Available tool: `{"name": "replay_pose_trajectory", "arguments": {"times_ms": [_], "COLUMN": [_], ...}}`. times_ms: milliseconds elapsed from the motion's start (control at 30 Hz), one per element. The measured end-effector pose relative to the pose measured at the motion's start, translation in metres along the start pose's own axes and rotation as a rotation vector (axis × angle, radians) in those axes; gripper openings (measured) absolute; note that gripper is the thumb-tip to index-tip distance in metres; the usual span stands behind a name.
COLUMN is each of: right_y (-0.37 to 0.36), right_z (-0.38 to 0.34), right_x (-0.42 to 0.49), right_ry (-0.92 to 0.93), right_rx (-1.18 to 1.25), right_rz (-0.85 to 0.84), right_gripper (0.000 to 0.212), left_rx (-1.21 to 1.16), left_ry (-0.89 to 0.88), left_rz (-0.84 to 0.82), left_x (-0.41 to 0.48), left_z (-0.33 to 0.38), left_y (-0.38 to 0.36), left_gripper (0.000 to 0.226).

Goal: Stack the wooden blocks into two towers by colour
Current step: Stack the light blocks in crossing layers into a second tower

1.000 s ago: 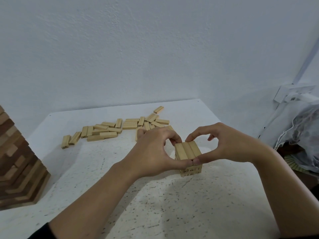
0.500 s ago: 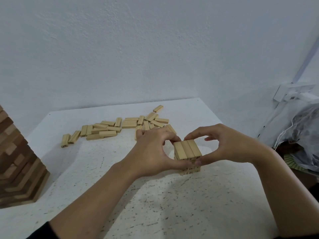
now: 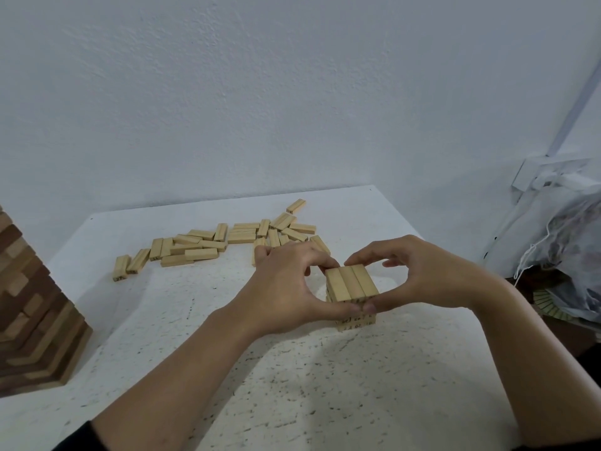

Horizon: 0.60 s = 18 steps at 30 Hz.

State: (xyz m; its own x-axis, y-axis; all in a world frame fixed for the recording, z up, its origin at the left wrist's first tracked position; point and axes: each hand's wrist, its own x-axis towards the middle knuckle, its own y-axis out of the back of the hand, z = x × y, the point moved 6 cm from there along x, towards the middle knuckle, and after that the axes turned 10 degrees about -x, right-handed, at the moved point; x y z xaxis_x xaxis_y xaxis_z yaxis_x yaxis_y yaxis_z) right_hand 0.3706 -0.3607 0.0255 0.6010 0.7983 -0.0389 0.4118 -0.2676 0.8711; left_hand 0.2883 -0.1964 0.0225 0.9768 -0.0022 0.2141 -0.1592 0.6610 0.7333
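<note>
A low tower of pale wooden blocks (image 3: 353, 288), apparently being squared up, is pictured near the middle of the white speckled table (image 3: 325, 402), somewhat toward its right edge. The top layer, three blocks laid side by side, is pinched between both hands. The left hand (image 3: 289, 288) is curled against the layer's left side and the right hand (image 3: 422, 278) against its right, with the thumbs met at the near end and the forefingers hooked over the far end. The long axis of the top layer is run from the near edge toward the far edge, slanted a little leftward. Numbered block ends of lower layers are shown beneath the thumbs.

The loose pale blocks (image 3: 227, 237) are scattered flat in a band near the far edge, beyond the left hand and to the left of the tower. Most are laid with their length roughly across the table. The nearest of them are just behind the left hand's knuckles, so that hand is judged the better placed for the next pick-up. A block so taken would probably need little turning to be set crosswise on the layer now held. A taller stack of brown and paler wood (image 3: 29, 304) is stood at the left edge, well apart.
</note>
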Motion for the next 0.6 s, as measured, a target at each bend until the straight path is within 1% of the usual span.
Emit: {"name": "replay_pose_trajectory", "arguments": {"times_ms": [67,100,167,233,333,400,467,533,600], "right_y": [-0.001,-0.001,0.003,0.007,0.01,0.009,0.004,-0.005,-0.021], "right_z": [-0.003,-0.007,-0.02,-0.033,-0.051,-0.067,-0.086,-0.104,-0.12], "right_x": [-0.002,-0.003,-0.005,-0.006,-0.004,-0.002,0.003,0.013,0.03], "right_ry": [0.0,0.007,0.039,0.056,0.056,0.07,0.099,0.113,0.108], "right_rx": [-0.009,0.0,0.04,0.055,-0.029,-0.06,-0.077,-0.106,-0.155], "right_rz": [-0.009,-0.004,0.047,0.126,0.252,0.351,0.428,0.447,0.406], "right_gripper": [0.07,0.073,0.068,0.058,0.04,0.026,0.018,0.017,0.024], "left_rx": [0.006,0.004,-0.025,-0.064,-0.053,-0.025,-0.012,0.004,0.077], "left_ry": [-0.002,-0.004,-0.01,-0.006,0.023,0.041,0.086,0.148,0.221], "left_rz": [-0.004,-0.01,-0.017,-0.029,-0.027,0.014,0.075,0.144,0.191], "left_x": [0.0,-0.001,-0.003,-0.007,-0.017,-0.027,-0.037,-0.048,-0.059], "left_z": [0.0,0.001,0.003,0.004,-0.007,-0.022,-0.042,-0.065,-0.089], "left_y": [0.001,0.002,0.008,0.017,0.037,0.054,0.07,0.084,0.093], "left_gripper": [0.071,0.074,0.077,0.074,0.059,0.04,0.022,0.012,0.016]}}
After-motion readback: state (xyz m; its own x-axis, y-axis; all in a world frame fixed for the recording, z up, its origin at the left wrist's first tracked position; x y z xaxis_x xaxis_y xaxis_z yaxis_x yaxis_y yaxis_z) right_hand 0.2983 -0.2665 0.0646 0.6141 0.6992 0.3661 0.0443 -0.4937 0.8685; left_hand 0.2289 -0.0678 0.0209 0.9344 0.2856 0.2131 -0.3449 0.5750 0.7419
